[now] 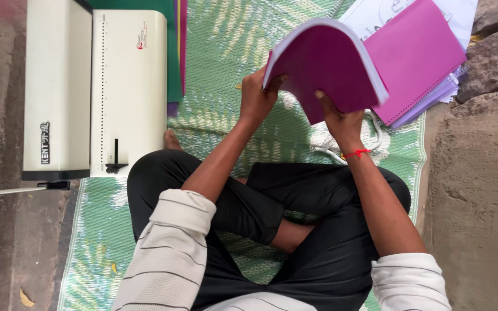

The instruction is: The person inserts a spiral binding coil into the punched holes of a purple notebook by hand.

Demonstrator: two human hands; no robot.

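Frame edge cuts off the binding machine (93,86).

A green patterned mat (231,34) covers the floor (479,190). Directly on the mat: a cream binding machine (96,86), a stack of purple-covered booklets (419,57), a white cord (324,141).

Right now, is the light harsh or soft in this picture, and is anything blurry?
Head view: soft, even daylight with no hard shadows; the white binding machine looks bright but not glaring. The purple-covered booklet, held by the left hand and right hand, has a slightly soft edge; the green woven mat and legs look sharp.
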